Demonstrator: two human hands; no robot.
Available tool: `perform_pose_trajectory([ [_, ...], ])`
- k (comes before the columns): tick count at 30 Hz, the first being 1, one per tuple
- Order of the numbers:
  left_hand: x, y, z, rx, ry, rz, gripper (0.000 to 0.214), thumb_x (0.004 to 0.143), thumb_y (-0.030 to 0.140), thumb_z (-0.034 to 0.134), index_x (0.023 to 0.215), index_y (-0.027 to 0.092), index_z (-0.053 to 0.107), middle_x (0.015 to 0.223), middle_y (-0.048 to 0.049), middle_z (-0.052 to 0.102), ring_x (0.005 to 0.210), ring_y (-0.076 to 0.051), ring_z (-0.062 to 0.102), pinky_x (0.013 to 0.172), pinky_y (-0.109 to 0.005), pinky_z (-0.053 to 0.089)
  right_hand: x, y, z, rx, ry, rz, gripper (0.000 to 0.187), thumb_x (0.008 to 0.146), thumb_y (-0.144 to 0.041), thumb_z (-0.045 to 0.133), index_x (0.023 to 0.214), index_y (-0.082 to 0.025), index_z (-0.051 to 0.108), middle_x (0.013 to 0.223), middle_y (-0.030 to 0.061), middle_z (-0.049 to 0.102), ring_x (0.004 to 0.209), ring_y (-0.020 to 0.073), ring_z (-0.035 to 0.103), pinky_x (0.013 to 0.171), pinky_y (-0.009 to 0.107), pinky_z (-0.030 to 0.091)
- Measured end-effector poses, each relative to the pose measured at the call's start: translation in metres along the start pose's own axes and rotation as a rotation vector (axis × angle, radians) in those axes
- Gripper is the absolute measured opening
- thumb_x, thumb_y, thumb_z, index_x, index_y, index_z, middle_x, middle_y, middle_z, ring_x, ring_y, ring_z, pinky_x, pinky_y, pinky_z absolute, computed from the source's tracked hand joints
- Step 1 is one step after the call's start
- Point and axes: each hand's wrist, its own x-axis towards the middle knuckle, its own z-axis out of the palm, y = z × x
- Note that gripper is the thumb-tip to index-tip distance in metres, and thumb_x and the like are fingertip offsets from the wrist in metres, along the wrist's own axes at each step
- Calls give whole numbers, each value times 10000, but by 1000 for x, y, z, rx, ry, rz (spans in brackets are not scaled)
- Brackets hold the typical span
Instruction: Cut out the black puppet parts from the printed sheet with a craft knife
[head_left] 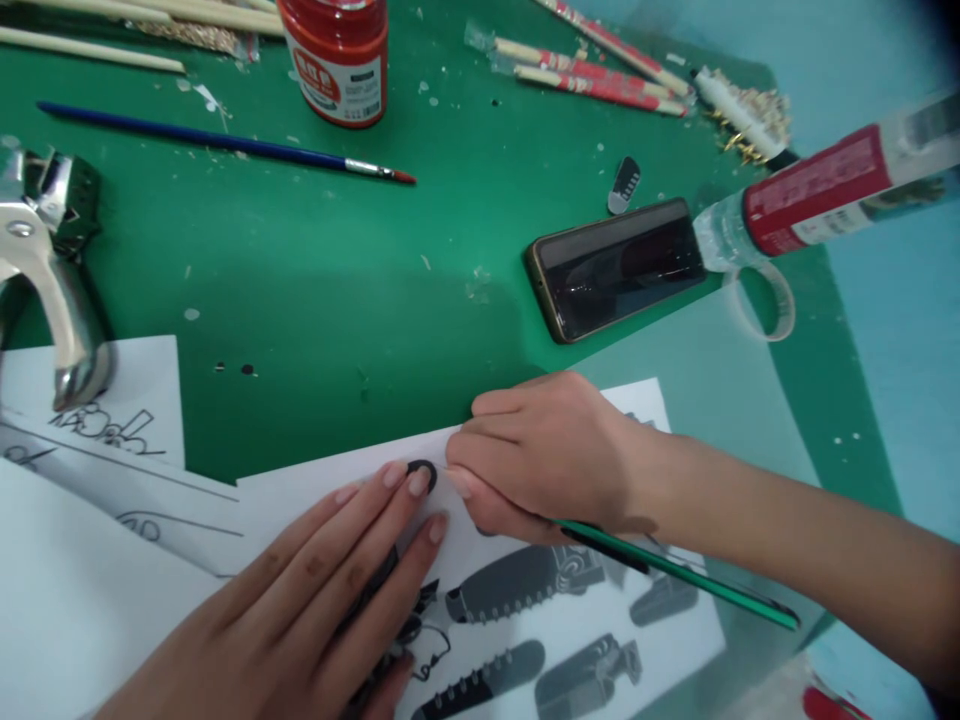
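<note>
My left hand (322,590) lies flat on a white sheet (300,470) printed with grey and black shapes, its fingers stretched out. Its fingertips press on a small black ring shape (427,472) near the sheet's upper edge. Just to the right, my right hand (532,455) is closed around a slim green pen-like tool (720,585). The tool's rear end sticks out to the lower right, while its tip is close to the black ring and too small to make out. Under the sheet's right side is a translucent mat (750,400).
A phone (622,268) lies beyond my right hand, beside a bottle (825,195) and a tape roll (776,300). Farther back are a red paint jar (337,70), a blue paintbrush (225,142) and wrapped chopsticks (592,85). A metal hole punch (56,270) rests at left.
</note>
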Motion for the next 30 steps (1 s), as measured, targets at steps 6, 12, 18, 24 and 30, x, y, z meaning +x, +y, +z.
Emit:
perform_pose_trajectory([
  [6,2,-1,0,11,-14,12,599,1028,341,496,1566,78,467,1650,-147,462,1578,-274,343,1323,-391,194,0,1,2,11,4,-1,327,1055,-250,424,761,-270,566,612,-18,621,582,173,532,479,363,399],
  [12,1,1,-1,-7,-4,-8,596,1049,399,505,1564,100,475,1633,-123,493,1567,-260,363,1325,-382,194,0,0,0,13,18,-1,322,1044,-235,434,752,-275,564,600,-20,610,577,178,540,471,369,405],
  [18,3,1,-2,-13,-14,-25,581,1043,397,525,1545,108,501,1629,-109,503,1562,-247,376,1326,-365,200,1,-1,0,-6,2,6,385,1071,-259,378,742,-279,575,610,-15,619,586,177,524,480,363,406],
  [24,3,0,-2,-24,-3,-16,546,1044,399,525,1510,116,546,1601,-95,540,1553,-248,394,1326,-364,208,3,-2,-1,-85,-40,-33,446,1119,-273,330,757,-270,590,606,-15,616,598,181,560,511,350,422],
  [30,3,4,-2,-46,-16,-73,514,1056,400,517,1500,143,555,1591,-86,553,1551,-223,394,1325,-355,209,10,0,-13,-87,-191,-82,344,1093,-273,443,782,-235,584,608,-20,593,594,210,590,477,382,374],
])
